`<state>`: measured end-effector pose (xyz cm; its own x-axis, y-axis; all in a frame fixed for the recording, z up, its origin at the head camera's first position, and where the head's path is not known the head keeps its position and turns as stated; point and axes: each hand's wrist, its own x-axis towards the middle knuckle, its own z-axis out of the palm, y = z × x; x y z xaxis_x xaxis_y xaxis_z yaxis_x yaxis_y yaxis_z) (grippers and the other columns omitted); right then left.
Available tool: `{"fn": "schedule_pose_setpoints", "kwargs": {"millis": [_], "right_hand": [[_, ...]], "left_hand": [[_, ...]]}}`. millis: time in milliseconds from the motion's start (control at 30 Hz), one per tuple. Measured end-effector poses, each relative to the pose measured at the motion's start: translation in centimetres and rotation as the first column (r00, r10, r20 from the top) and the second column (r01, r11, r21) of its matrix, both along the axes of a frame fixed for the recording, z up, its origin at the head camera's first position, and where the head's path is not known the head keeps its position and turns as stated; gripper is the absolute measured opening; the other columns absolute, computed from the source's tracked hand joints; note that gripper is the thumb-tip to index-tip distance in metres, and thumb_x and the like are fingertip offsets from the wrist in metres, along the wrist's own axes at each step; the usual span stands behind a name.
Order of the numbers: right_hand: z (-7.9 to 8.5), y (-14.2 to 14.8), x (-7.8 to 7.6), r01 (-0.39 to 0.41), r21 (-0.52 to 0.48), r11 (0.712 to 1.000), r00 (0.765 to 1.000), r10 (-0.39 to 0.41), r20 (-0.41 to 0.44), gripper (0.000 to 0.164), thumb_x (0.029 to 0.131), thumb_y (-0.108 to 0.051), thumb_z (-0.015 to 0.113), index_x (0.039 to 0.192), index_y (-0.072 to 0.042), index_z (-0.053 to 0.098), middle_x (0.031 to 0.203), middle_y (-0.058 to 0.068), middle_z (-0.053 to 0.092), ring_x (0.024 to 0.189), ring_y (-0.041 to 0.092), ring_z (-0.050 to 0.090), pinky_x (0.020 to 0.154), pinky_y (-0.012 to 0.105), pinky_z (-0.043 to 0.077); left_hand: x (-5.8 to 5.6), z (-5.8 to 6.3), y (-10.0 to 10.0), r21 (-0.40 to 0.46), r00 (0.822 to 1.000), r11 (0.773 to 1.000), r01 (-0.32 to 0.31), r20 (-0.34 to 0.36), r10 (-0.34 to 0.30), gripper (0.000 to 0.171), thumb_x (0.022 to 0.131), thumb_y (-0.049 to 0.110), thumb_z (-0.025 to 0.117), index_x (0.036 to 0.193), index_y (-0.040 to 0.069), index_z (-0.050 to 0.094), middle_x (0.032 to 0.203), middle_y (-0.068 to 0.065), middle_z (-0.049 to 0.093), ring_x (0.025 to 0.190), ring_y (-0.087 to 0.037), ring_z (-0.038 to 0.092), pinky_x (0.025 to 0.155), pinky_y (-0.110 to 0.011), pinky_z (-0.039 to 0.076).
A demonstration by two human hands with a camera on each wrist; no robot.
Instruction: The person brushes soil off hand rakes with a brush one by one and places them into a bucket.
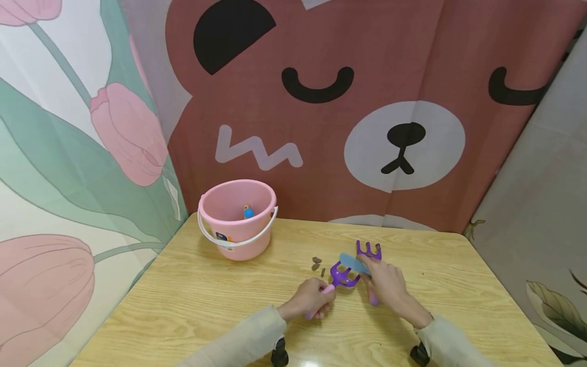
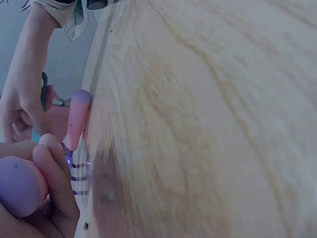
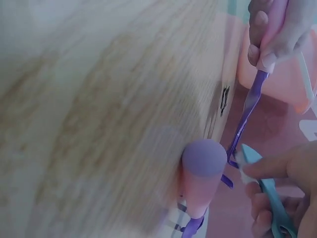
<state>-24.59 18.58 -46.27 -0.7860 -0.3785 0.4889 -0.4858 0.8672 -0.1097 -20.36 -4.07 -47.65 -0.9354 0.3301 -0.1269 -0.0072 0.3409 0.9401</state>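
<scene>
My left hand (image 1: 313, 298) grips the pink handle of a purple toy garden fork (image 1: 341, 278), its prongs raised off the table. In my right hand (image 1: 387, 283) is a small light-blue brush (image 1: 352, 263), with a whitish strip along its head, held against the fork's prongs. The right wrist view shows the brush's blue handle (image 3: 278, 210) between curled fingers. Under the right hand a purple toy rake (image 1: 369, 251) lies on the table, its pink handle (image 3: 198, 191) partly hidden in the head view. Several brown crumbs (image 1: 316, 263) lie left of the fork.
A pink bucket (image 1: 243, 250) with a white handle stands at the table's back left, a small blue toy (image 1: 248, 212) inside it. The wooden table (image 1: 206, 306) meets a bear-print curtain (image 1: 321, 193) behind. Printed cloth hangs on both sides.
</scene>
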Motion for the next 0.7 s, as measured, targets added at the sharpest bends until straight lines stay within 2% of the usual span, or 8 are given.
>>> {"fn": "schedule_pose_setpoints", "kwargs": {"millis": [67, 133, 267, 367, 467, 700], "right_hand": [[0.1, -0.1, 0.1, 0.007, -0.001, 1.000, 0.999, -0.007, -0.053, 0.047, 0.078, -0.008, 0.083, 0.121, -0.010, 0.066, 0.092, 0.014, 0.071, 0.044, 0.017, 0.051, 0.034, 0.025, 0.035], [0.2, 0.0, 0.1, 0.012, -0.013, 1.000, 0.994, -0.013, -0.108, 0.047, 0.078, -0.006, 0.081, 0.122, -0.008, 0.065, 0.093, 0.016, 0.071, 0.044, 0.020, 0.054, 0.034, 0.026, 0.037], [0.6, 0.3, 0.0, 0.023, -0.086, 0.996, 0.986, -0.037, -0.161, 0.047, 0.077, -0.006, 0.082, 0.121, -0.005, 0.065, 0.097, 0.021, 0.070, 0.057, 0.034, 0.066, 0.038, 0.036, 0.048], [0.8, 0.7, -0.1, 0.028, -0.133, 0.991, 0.992, -0.043, -0.115, 0.045, 0.078, -0.007, 0.082, 0.120, -0.005, 0.064, 0.100, 0.023, 0.071, 0.063, 0.037, 0.068, 0.040, 0.040, 0.050], [0.8, 0.9, -0.1, 0.038, -0.144, 0.989, 0.997, -0.047, -0.059, 0.045, 0.079, -0.008, 0.082, 0.120, -0.005, 0.064, 0.099, 0.022, 0.071, 0.063, 0.035, 0.068, 0.041, 0.038, 0.050], [0.8, 1.1, 0.0, 0.041, -0.153, 0.987, 0.999, -0.042, -0.006, 0.045, 0.080, -0.009, 0.081, 0.121, -0.007, 0.064, 0.094, 0.021, 0.071, 0.061, 0.033, 0.066, 0.041, 0.036, 0.048]], "left_hand": [[0.0, -0.1, 0.0, -0.003, 1.000, 1.000, -0.006, 0.005, 0.006, 0.012, 0.096, 0.014, 0.065, 0.092, 0.003, 0.067, 0.061, -0.008, 0.062, 0.042, -0.011, 0.053, 0.040, -0.024, 0.050], [0.0, -0.2, 0.0, -0.010, 1.000, 1.000, -0.008, 0.008, 0.008, 0.012, 0.096, 0.014, 0.065, 0.093, 0.003, 0.067, 0.061, -0.008, 0.062, 0.042, -0.011, 0.053, 0.040, -0.024, 0.049], [0.0, -0.1, -0.2, -0.005, 1.000, 1.000, -0.002, 0.011, 0.002, 0.013, 0.096, 0.014, 0.064, 0.098, 0.001, 0.067, 0.061, -0.008, 0.062, 0.042, -0.011, 0.053, 0.040, -0.023, 0.049], [0.0, 0.0, -0.2, 0.009, 1.000, 1.000, -0.005, 0.019, 0.005, 0.015, 0.096, 0.014, 0.064, 0.104, 0.000, 0.063, 0.062, -0.010, 0.063, 0.042, -0.011, 0.053, 0.039, -0.023, 0.048], [0.0, 0.1, -0.3, 0.023, 1.000, 1.000, -0.013, 0.017, 0.012, 0.016, 0.096, 0.013, 0.065, 0.106, 0.001, 0.060, 0.063, -0.012, 0.064, 0.041, -0.011, 0.052, 0.038, -0.023, 0.048], [-0.1, 0.2, -0.3, 0.039, 1.000, 0.999, -0.001, 0.000, 0.001, 0.019, 0.093, 0.010, 0.068, 0.105, 0.002, 0.057, 0.064, -0.013, 0.065, 0.039, -0.011, 0.052, 0.037, -0.025, 0.048]]}}
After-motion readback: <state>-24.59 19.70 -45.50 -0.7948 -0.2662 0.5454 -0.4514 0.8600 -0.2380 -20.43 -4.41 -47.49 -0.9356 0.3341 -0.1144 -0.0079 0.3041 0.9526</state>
